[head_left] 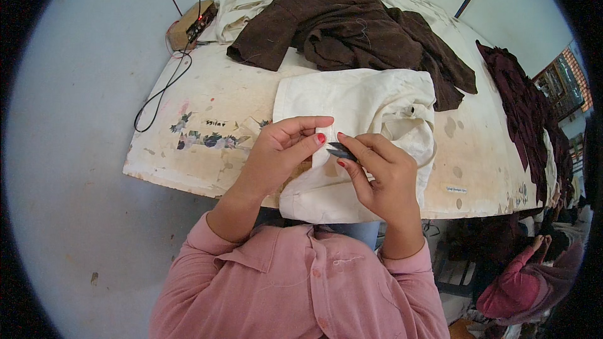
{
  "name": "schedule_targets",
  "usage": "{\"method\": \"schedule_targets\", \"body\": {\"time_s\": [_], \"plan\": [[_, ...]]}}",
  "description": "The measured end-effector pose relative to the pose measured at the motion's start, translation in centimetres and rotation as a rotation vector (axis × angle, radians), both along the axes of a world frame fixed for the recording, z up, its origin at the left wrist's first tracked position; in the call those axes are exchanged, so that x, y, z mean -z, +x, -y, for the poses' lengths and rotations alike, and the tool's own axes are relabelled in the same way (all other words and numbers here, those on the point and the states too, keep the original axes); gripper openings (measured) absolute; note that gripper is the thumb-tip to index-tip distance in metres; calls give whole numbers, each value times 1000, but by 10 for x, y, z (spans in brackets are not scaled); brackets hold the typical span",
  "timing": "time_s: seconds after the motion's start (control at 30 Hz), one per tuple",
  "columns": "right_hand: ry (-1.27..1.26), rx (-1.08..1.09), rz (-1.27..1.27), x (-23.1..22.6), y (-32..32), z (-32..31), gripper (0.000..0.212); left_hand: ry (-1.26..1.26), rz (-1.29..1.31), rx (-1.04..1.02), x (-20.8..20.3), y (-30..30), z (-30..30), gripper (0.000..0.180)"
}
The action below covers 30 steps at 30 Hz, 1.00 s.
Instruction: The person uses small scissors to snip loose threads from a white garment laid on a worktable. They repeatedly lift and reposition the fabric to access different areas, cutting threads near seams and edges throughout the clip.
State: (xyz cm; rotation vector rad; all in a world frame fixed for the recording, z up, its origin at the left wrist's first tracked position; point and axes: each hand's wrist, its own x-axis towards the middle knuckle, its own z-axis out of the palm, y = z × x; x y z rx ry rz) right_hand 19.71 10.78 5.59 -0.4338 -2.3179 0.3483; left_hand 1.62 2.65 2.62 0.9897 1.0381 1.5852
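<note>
A white garment (361, 97) lies in front of me, its near part hanging over the table's front edge. My left hand (274, 149) pinches a folded edge of it between thumb and fingers. In my right hand (386, 172) is a small pair of dark thread snips (342, 151), its tips pointing left at the pinched edge, close to my left thumb. I cannot tell whether the blades touch the cloth. Beyond the white garment a crumpled dark brown garment (358, 25) is heaped.
The pale, stained table (468, 169) spreads around the garments. At its far left stand a wooden box (186, 27) with a lit red light and a looped black cable (164, 91). Dark maroon cloth (512, 103) drapes along the right edge. Another person (518, 289) works at the lower right.
</note>
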Motion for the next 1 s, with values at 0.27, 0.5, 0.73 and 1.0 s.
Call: {"method": "schedule_targets", "body": {"time_s": [0.27,0.5,0.73,1.0], "plan": [[-76,-20,-22,4,-1,-2,28,9,-43,3,1,-1,0,31],[-33,-13,-33,7,-2,-5,27,44,-13,34,2,-2,-2,30],[-382,-29,-172,6,-2,-12,35,85,-59,-24,-2,4,-1,47],[-361,-14,-116,7,-4,-5,33,77,-170,-17,2,3,-1,48]]}}
